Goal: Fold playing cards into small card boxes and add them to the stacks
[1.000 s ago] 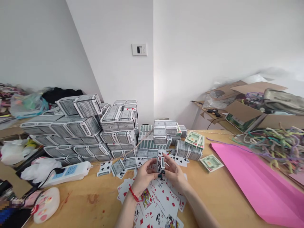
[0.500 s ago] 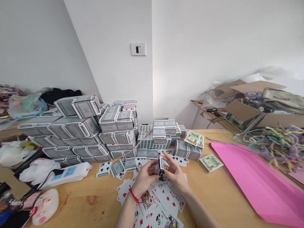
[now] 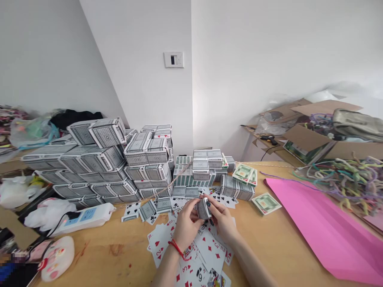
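Between my two hands is a folded playing card [image 3: 204, 209], its grey patterned back facing me. My left hand [image 3: 188, 223] grips it from the left, with a red string bracelet on the wrist. My right hand [image 3: 223, 219] pinches it from the right, dark-painted thumb against its upper edge. Loose playing cards [image 3: 209, 249] lie face up in a spread heap below both hands. Folded cards [image 3: 164, 205] rest on the wood just beyond, to the left. Part of the held card is hidden by my fingers.
Tall stacks of blocks folded from cards [image 3: 98, 159] stand at the back left. A white power strip [image 3: 85, 219] lies before them. Green card boxes [image 3: 266, 203] sit right of my hands, beside a pink sheet [image 3: 323, 231] and tangled yarn [image 3: 344, 179]. Cardboard boxes [image 3: 314, 143] stand farther right.
The folded card has turned from edge-on to showing its patterned back. My right fingers, spread before, have closed in on it, and my left hand has shifted slightly right.
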The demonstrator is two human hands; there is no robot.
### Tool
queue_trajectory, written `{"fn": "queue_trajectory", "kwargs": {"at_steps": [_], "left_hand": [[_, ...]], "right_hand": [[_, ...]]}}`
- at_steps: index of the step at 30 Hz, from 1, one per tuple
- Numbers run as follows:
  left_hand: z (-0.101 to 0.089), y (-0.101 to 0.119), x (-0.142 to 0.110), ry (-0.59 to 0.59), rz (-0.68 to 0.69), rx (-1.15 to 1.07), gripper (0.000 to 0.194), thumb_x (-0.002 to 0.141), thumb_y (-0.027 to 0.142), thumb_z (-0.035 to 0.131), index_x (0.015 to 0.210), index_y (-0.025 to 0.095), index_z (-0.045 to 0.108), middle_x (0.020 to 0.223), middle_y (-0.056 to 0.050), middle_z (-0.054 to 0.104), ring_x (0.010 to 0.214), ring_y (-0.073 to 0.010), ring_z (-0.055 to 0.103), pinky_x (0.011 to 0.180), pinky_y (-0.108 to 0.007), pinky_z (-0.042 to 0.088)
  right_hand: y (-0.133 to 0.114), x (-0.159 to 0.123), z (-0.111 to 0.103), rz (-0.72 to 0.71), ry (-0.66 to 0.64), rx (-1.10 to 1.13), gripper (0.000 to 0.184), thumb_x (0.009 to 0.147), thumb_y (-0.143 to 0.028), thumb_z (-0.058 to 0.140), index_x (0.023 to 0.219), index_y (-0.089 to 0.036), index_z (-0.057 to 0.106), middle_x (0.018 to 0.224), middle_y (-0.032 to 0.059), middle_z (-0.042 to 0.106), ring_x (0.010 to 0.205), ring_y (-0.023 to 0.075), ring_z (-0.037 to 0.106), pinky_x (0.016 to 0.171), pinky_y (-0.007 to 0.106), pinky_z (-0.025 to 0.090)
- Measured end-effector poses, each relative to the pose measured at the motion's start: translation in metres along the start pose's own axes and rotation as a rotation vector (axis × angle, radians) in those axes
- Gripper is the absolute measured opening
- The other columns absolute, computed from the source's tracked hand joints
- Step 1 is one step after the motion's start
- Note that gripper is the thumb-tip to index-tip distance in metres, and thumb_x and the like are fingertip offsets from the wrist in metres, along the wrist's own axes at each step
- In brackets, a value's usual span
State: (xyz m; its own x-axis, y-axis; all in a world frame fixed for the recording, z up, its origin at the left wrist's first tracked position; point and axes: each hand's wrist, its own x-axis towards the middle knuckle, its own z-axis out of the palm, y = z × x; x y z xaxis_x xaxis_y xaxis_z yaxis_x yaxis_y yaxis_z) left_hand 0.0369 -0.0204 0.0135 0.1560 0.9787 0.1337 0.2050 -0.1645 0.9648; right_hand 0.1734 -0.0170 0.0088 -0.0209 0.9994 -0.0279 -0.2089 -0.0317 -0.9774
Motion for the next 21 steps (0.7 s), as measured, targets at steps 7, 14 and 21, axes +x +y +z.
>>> {"fn": "queue_trajectory", "kwargs": {"at_steps": [7,14,21], "left_hand": [[0.0005,0.0004,-0.0025,0.03,0.084,0.048,0.056,0.063,0.0,0.052,0.112,0.027,0.051,0.115,-0.004,0.051,0.085,-0.0169,0.059,0.07,-0.031,0.054],[0.002,-0.0041,-0.0041,0.062,0.085,0.09,0.056,0.064,0.001,0.053,0.112,0.029,0.051,0.117,-0.004,0.049,0.093,-0.0209,0.057,0.073,-0.033,0.053],[0.0018,-0.005,-0.0055,0.049,0.103,0.14,0.056,0.066,0.002,0.051,0.114,0.03,0.051,0.12,-0.004,0.049,0.097,-0.0215,0.056,0.074,-0.033,0.053]], "right_hand": [[-0.0057,-0.0015,0.0029,0.048,-0.033,-0.021,0.044,0.074,-0.048,0.055,0.111,-0.024,0.06,0.067,-0.0017,0.064,0.041,0.007,0.034,0.039,0.019,0.024],[-0.0072,-0.0018,0.0032,0.008,-0.043,-0.061,0.044,0.074,-0.047,0.055,0.109,-0.021,0.062,0.065,0.0,0.06,0.041,0.0071,0.028,0.038,0.019,0.023],[-0.0053,-0.0012,0.0016,-0.013,-0.022,-0.13,0.043,0.074,-0.046,0.054,0.103,-0.016,0.064,0.053,-0.002,0.053,0.038,0.0061,0.028,0.038,0.019,0.023]]}}
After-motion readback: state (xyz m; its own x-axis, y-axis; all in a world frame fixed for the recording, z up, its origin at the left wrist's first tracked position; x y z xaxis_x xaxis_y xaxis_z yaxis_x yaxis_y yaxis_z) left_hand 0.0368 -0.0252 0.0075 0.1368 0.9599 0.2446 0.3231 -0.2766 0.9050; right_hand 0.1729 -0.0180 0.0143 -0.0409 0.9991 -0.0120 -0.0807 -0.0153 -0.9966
